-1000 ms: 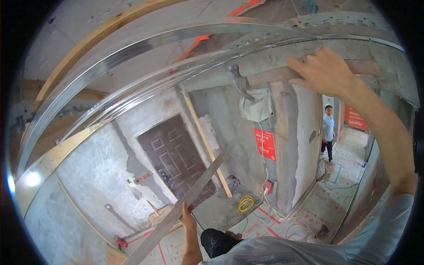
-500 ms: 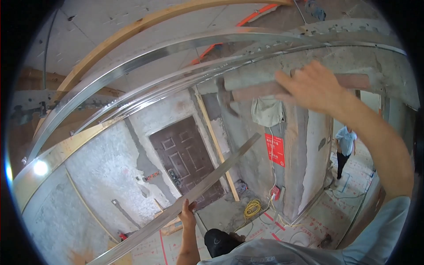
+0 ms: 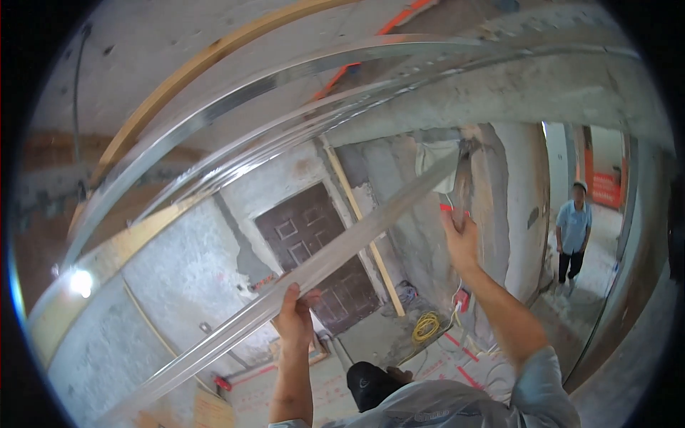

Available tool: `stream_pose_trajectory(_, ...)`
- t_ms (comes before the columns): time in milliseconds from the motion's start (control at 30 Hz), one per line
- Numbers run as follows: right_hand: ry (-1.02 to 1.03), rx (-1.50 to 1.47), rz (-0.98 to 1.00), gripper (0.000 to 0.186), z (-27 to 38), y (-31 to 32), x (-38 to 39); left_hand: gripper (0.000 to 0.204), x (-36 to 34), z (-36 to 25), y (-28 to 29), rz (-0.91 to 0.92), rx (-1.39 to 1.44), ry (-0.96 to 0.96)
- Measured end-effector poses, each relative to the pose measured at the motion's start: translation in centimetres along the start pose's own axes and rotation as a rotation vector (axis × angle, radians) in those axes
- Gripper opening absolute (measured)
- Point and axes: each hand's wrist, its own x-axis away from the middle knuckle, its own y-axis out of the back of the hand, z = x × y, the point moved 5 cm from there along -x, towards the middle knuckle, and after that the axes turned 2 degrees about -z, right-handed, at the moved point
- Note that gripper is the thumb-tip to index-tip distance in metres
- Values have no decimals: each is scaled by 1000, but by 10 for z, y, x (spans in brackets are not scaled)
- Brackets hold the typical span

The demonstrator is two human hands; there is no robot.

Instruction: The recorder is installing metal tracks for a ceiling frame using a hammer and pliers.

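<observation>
My left hand [image 3: 296, 317] is closed around a long, pale grey metal channel [image 3: 332, 253], which runs diagonally from lower left toward upper right. My right hand [image 3: 460, 242] is closed round the handle of a hammer [image 3: 464, 167], held upright, its head beside the channel's upper end; I cannot tell whether they touch. Behind them are a cloth-like cover [image 3: 428, 160] on the wall and a brown panelled door [image 3: 292, 221].
Overhead run metal channels [image 3: 235, 103] and a wooden batten [image 3: 164, 85]. A person [image 3: 574, 232] in a light blue shirt stands in the passage at right. A yellow cable coil [image 3: 424, 328] lies on the floor, and a wooden strip [image 3: 364, 228] stands beside the door.
My right hand has brought the hammer down from high at the upper right to the channel's end. My left hand and the channel have risen slightly. The person moved nearer in the passage.
</observation>
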Motion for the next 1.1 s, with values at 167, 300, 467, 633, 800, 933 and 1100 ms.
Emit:
stream_pose_trajectory(167,-261,-513,-170,35,23,-42,-45,25,-21,-39,-64,123,-12,-30)
stream_pose_trajectory(300,-273,-977,-253,30,74,-50,-81,14,-44,-63,-103,183,50,-2)
stream_pose_trajectory(467,-172,-1253,-147,20,137,-58,-124,14,-72,-111,-126,242,54,-74)
stream_pose_trajectory(633,-164,-1313,-7,16,170,-60,-147,11,-82,-139,-159,275,45,-96)
stream_pose_trajectory(800,-228,-1415,56,15,179,-67,-155,9,-88,-165,-173,329,33,-125)
stream_pose_trajectory(933,-213,-1485,108,15,185,-62,-159,11,-84,-176,-185,329,22,-178)
stream_pose_trajectory(1100,-234,-1465,106,15,189,-63,-165,14,-79,-177,-197,320,37,-172)
